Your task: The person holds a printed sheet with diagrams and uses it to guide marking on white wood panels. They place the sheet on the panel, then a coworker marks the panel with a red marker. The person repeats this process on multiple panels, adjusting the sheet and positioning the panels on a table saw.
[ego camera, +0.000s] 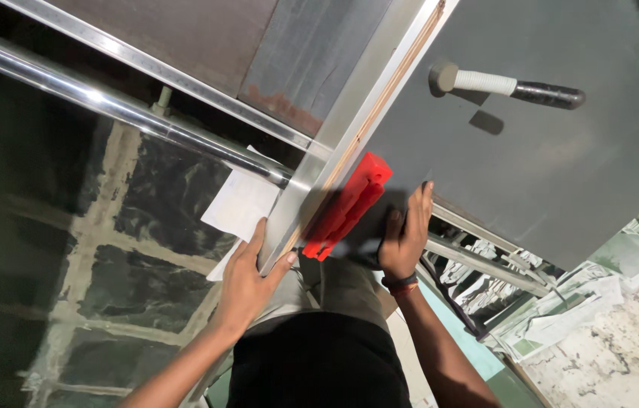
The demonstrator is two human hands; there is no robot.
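At the near corner of the grey metal table [561, 174], the left hand [248, 276] grips the table's aluminium edge strip [350, 128], its thumb pressed against the side of the strip and its fingers wrapped round the outer face. The right hand [404, 238] lies spread flat on the grey top, fingers extended and grasping nothing, just beside the red plastic block [350, 204]. That block rests on the top along the inner side of the edge strip, between the two hands, its long side running with the strip. Further up the table lies a tool with a white ribbed grip and black handle [512, 87], well apart from both hands. A shiny steel tube [115, 106] runs beside the table, and a white sheet of paper [240, 204] lies under it near the left hand.
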